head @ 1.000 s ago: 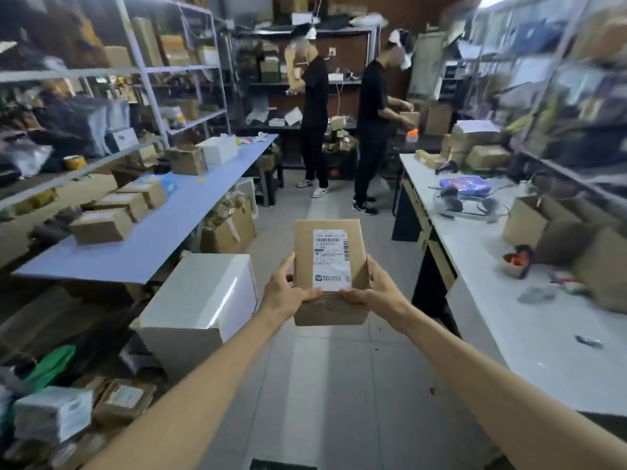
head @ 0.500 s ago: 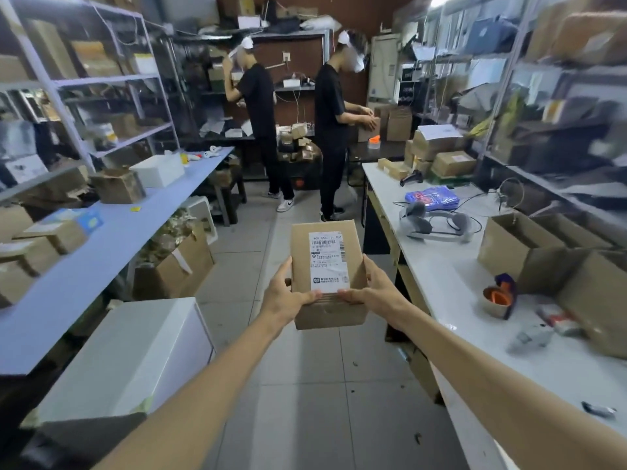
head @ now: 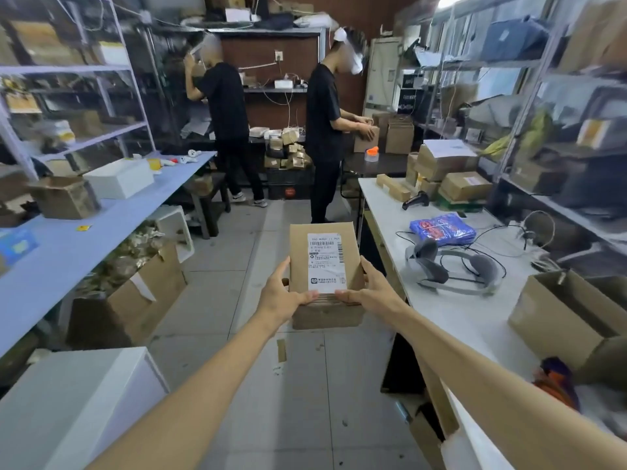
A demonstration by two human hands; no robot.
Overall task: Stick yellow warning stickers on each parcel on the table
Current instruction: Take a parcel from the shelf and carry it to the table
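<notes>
- Held out over the aisle: brown parcel (head: 324,262), white shipping label (head: 326,262) facing up, no yellow sticker visible on it.
- Left hand (head: 283,293) clamped on the parcel's left edge, thumb lying across the near end of the label; right hand (head: 369,288) clamped on the right edge, thumb meeting the label's lower corner.
- Open grey tiled floor (head: 237,320) straight ahead between the two worktops, with room on both sides of the parcel; a scrap of brown tape (head: 281,350) lying on the tiles.
- Far end of the aisle taken up by two people in black, one (head: 225,123) at the back shelves, the other (head: 324,130) handling a carton beside the right worktop.
- Right: white worktop (head: 451,310), near edge just beside the right forearm; on it a grey headset (head: 451,269), a blue plastic packet (head: 442,228), a black scanner (head: 416,200), stacked parcels (head: 448,171) at the far end.
- Nearer on that worktop: open carton (head: 570,310), contents hidden.
- Left: long pale blue worktop (head: 68,259) carrying a white box (head: 118,179), an open brown carton (head: 64,196) and a small yellow sticker (head: 83,227) lying flat.
- Below it: large open carton (head: 135,293) on the floor, filled with blurred packaged goods.
- Metal shelving on both walls, crowded, details blurred.
</notes>
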